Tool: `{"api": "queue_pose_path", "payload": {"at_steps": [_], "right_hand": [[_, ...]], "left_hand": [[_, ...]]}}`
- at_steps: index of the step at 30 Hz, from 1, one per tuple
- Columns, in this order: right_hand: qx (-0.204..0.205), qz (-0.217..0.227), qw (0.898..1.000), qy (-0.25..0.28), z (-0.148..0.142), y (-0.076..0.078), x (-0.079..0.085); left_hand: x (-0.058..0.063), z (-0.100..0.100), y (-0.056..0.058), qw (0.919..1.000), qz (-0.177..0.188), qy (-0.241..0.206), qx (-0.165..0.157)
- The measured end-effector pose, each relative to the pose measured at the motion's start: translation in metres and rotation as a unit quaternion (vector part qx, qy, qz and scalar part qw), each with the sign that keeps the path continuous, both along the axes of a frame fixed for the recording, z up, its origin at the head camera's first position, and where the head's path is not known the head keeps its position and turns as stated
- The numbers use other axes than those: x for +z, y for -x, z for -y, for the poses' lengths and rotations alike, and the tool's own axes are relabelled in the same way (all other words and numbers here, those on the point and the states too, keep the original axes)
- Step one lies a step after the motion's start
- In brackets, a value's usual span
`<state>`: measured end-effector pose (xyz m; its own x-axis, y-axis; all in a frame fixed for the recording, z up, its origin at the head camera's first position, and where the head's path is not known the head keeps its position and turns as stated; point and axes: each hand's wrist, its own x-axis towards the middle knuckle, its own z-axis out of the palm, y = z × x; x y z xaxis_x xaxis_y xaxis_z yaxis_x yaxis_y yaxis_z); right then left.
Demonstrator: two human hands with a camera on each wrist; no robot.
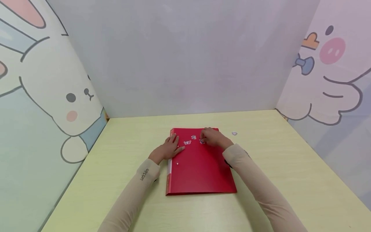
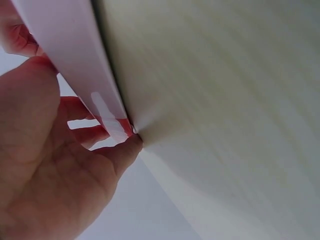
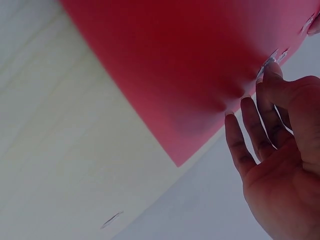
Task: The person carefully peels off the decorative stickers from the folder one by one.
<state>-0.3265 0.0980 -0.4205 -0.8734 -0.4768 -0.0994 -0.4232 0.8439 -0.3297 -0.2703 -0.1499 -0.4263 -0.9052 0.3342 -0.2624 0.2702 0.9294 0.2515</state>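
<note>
The left hand (image 1: 169, 149) rests spread on the red folder (image 1: 203, 172), which lies beneath both hands, long axis running away; the right hand (image 1: 213, 137), nearer a half-hidden sticker (image 1: 201, 141), seems to pinch it.

In the head view's centre, the right hand (image 1: 214, 137) partly covers one sticker (image 1: 201, 141), its print too small to read. Both sleeves (image 1: 123, 201) are cut by the bottom edge, the rabbit drawing (image 1: 49, 77) at upper left.
</note>
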Motion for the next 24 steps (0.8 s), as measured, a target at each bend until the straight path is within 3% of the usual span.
{"api": "queue_pose_path", "payload": {"at_steps": [16,24], "right_hand": [[0.028,-0.021,0.999,0.004,0.0002,0.0034,-0.0023],[0.023,-0.02,1.0,0.004,0.0003,0.0032,-0.0025]], "left_hand": [[-0.001,-0.001,0.0003,1.0,-0.004,0.002,-0.003],[-0.002,-0.0017,0.0007,1.0,-0.001,0.006,0.002]]}}
